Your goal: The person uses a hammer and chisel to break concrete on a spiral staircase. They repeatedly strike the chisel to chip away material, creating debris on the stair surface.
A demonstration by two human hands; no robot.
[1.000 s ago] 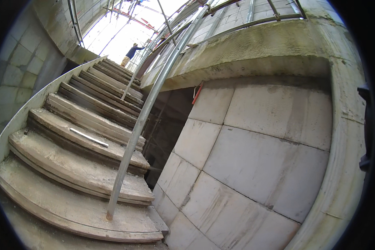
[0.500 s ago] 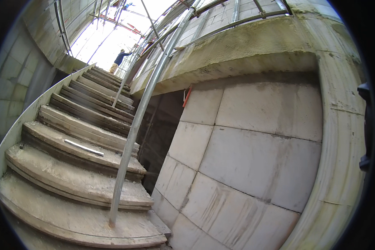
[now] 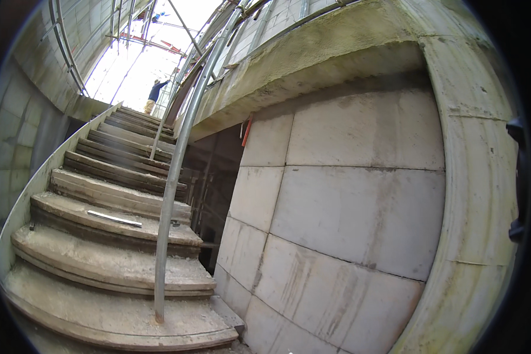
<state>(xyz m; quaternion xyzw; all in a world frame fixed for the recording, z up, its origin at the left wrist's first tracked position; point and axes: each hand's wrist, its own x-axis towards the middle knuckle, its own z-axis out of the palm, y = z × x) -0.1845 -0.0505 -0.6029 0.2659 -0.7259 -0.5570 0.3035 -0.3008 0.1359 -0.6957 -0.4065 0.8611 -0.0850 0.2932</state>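
Neither my left hand nor my right hand shows in the head view. In front of me a flight of worn, dusty stone steps point(image 3: 94, 244) climbs away to the upper left. A metal scaffold pole point(image 3: 164, 248) stands on one of the lowest steps and leans slightly right as it rises. On a step further up lies a thin pale strip point(image 3: 114, 219), flat and apart from the pole. What the strip is made of I cannot tell.
A wall of large pale stone blocks point(image 3: 360, 218) fills the right, under a stained lintel point(image 3: 312, 74). Between steps and wall is a dark opening point(image 3: 215, 171). At the top of the stairs a person point(image 3: 154, 97) in dark top stands by scaffolding point(image 3: 130, 38). A curved edge point(image 3: 38, 183) bounds the steps' left.
My view has tilted and shifted a little, so the stairs look more upright and the wall sits further left. The person at the top still has an arm stretched towards the scaffolding.
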